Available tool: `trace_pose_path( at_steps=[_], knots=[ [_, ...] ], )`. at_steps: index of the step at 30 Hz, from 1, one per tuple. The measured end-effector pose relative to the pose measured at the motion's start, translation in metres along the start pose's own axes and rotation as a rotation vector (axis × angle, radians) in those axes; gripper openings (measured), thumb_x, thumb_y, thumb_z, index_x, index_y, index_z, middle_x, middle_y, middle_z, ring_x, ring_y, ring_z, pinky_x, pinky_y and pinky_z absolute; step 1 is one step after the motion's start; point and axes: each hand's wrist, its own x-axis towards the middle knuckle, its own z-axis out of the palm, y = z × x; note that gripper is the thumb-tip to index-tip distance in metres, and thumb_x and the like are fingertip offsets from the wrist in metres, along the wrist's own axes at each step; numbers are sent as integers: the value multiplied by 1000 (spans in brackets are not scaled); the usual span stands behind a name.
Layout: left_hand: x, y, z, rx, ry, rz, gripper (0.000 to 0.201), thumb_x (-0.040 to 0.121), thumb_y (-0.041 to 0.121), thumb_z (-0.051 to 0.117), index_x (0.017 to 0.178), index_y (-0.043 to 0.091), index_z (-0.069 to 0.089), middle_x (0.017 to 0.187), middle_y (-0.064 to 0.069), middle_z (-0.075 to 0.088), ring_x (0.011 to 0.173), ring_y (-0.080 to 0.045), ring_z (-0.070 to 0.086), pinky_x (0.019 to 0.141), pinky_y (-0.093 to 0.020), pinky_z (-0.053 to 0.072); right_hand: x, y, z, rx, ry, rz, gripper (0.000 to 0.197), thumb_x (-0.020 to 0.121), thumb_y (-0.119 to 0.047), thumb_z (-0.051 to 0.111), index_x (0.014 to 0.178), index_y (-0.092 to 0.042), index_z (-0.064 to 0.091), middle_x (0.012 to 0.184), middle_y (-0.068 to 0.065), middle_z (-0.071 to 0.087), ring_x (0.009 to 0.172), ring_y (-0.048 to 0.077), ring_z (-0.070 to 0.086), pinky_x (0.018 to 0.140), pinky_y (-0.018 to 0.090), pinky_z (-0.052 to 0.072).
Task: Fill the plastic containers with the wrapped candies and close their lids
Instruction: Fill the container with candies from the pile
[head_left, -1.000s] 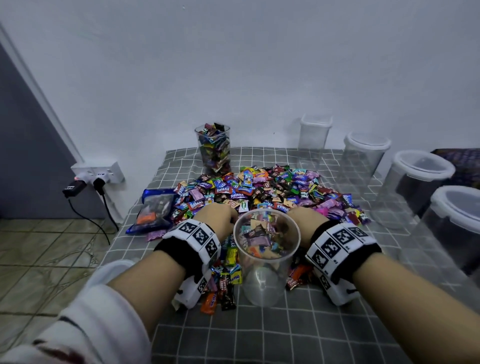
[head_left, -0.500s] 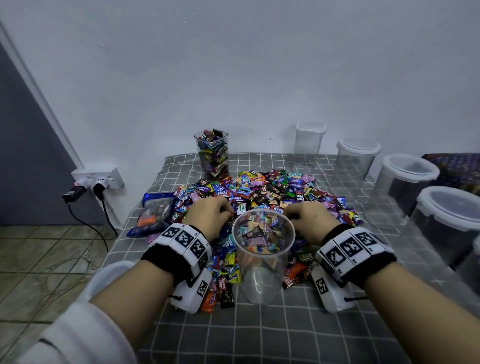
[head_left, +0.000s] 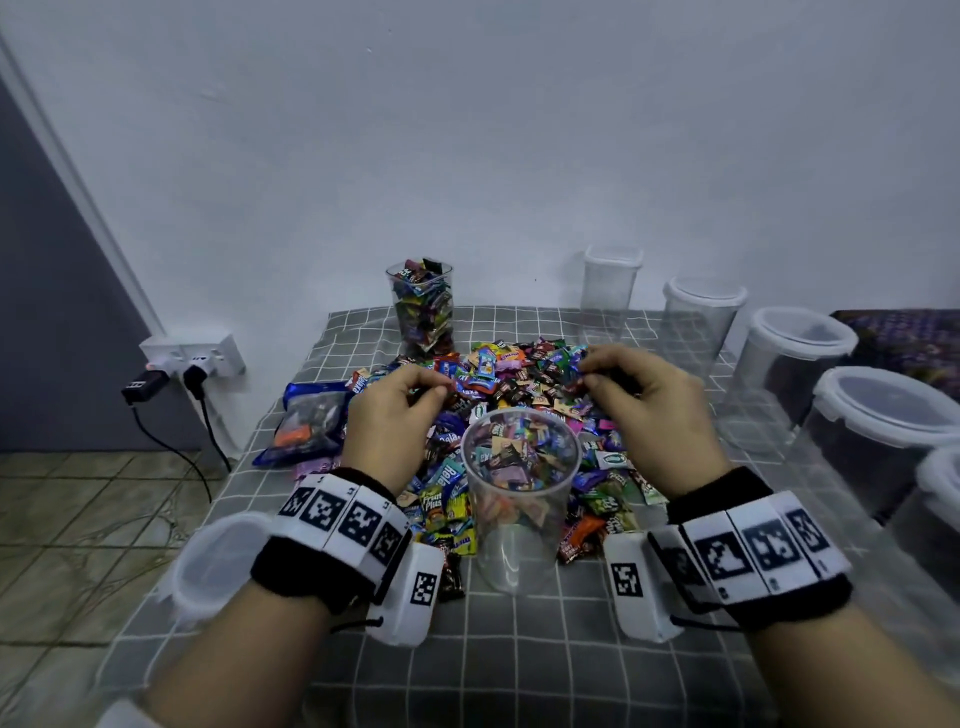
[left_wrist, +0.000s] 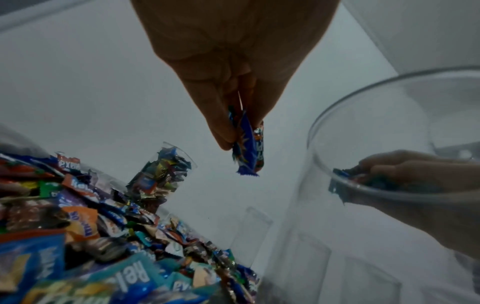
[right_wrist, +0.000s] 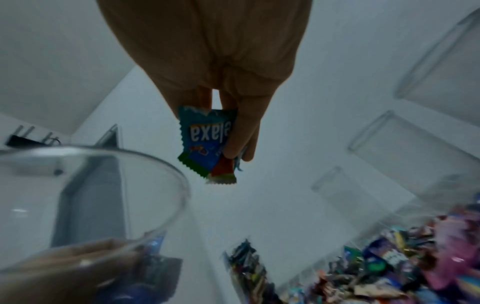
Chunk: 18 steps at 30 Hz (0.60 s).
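A clear round container (head_left: 519, 499), partly filled with wrapped candies, stands open in front of the candy pile (head_left: 519, 374) on the checked cloth. My left hand (head_left: 400, 400) hovers just left of its rim and pinches a few candies (left_wrist: 246, 148), one in a blue wrapper. My right hand (head_left: 628, 389) hovers right of the rim and pinches a blue "Relaxa" candy (right_wrist: 207, 137) with a red one behind it. The container's rim shows in both wrist views (left_wrist: 337, 115) (right_wrist: 145, 162).
A full, open container (head_left: 422, 312) stands at the back. Several empty lidded containers (head_left: 795, 364) line the right side. A blue candy bag (head_left: 311, 421) lies left of the pile, a loose lid (head_left: 218, 561) at the table's left edge. Wall socket with plugs (head_left: 192, 358) left.
Both hands have lifted off the pile beside the container, each coming up with candies pinched in its fingers. The camera view has tilted slightly upward.
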Motion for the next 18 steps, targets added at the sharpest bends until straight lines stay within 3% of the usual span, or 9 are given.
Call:
trace_pose_path(
  at_steps=[4,7,11,18],
  knots=[
    [-4,6,0,-76,35,6,18,89,12,60,81,26,65,83,9,67,83,-11,63,80,-35,54,-11,-16,6,59,65,-156,17,80,-13,59,88,-23,70,98,-27,60,94,3,62,84,40,54],
    [-7,11,1,-122,45,19,21,90,11,59,80,28,64,83,7,67,83,-13,64,80,-36,55,-22,-17,18,-16,65,-280,16,83,-14,58,91,-9,71,103,-14,61,104,3,58,93,29,49],
    [-10,13,1,-159,53,24,25,90,11,59,79,33,63,84,5,68,86,-16,65,82,-41,55,-35,-9,32,-105,49,-366,21,85,-18,53,91,-7,70,111,5,66,109,8,57,94,16,42],
    [-12,14,1,-232,76,21,26,90,9,59,79,33,64,88,1,69,89,-21,66,84,-48,53,-45,-3,39,-176,29,-442,20,84,-16,54,88,-6,71,109,7,68,104,16,62,93,28,47]
  ],
)
